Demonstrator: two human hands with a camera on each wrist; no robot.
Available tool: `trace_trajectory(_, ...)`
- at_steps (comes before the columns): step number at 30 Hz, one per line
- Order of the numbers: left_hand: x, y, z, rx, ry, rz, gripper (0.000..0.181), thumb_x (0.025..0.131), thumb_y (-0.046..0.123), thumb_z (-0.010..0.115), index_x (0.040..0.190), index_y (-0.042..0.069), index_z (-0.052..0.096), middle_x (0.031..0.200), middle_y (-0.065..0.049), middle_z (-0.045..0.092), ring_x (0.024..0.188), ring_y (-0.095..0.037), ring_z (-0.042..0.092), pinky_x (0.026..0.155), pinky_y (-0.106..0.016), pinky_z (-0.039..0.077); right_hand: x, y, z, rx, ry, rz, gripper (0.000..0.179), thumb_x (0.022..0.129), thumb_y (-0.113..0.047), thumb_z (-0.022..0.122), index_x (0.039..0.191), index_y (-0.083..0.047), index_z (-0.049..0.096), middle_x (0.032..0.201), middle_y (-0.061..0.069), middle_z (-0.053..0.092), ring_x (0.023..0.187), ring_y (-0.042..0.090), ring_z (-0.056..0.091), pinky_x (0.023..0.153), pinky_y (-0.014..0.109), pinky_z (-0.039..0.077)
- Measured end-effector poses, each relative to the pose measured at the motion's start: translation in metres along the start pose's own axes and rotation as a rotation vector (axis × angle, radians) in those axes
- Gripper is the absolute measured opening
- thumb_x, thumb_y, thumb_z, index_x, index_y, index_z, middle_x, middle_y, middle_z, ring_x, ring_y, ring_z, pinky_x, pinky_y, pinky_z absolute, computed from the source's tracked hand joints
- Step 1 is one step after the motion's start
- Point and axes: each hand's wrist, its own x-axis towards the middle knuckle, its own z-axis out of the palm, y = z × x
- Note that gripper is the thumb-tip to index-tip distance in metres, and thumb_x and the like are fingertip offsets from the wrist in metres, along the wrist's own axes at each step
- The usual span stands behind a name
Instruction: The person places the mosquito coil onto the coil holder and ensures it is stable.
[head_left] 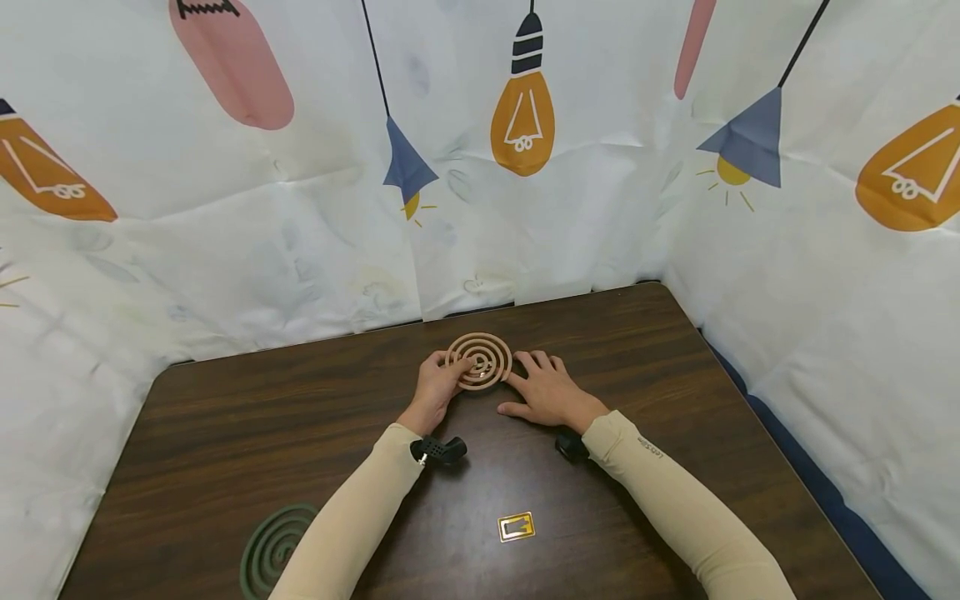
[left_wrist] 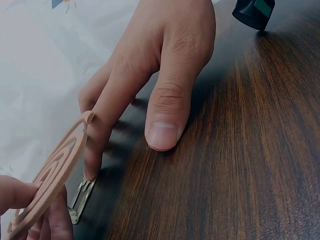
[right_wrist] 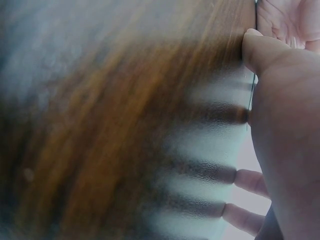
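A tan mosquito coil is held tilted above the far part of the table, between the thumb and fingers of my left hand. My right hand is spread low beside it, thumb and fingers apart. In the left wrist view, the right index finger presses one end of a thin metal coil stand on the tabletop, just beneath the coil. That finger also meets the coil's outer end, or nearly so. From the head, only glints of this stand show through the coil's gaps.
A second, gold-coloured metal stand lies flat on the dark wooden table near the front. At the front left, a green mosquito coil is partly covered by the left sleeve. White printed cloth hangs behind the table's back edge.
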Motion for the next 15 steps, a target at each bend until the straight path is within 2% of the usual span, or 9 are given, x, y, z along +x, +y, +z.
trace_trajectory(15, 0.0009, -0.0004, -0.0008, 0.017, -0.005, 0.006, 0.030, 0.097, 0.016, 0.073, 0.118, 0.003, 0.056, 0.099, -0.004, 0.069, 0.081, -0.006, 0.071, 0.073, -0.021, 0.059, 0.0006, 0.0015, 0.0025, -0.006, 0.010, -0.004, 0.070, 0.100, -0.071, 0.045, 0.156, -0.030, 0.045, 0.167, 0.015, 0.029, 0.152, 0.042, 0.032, 0.119, 0.066, 0.032)
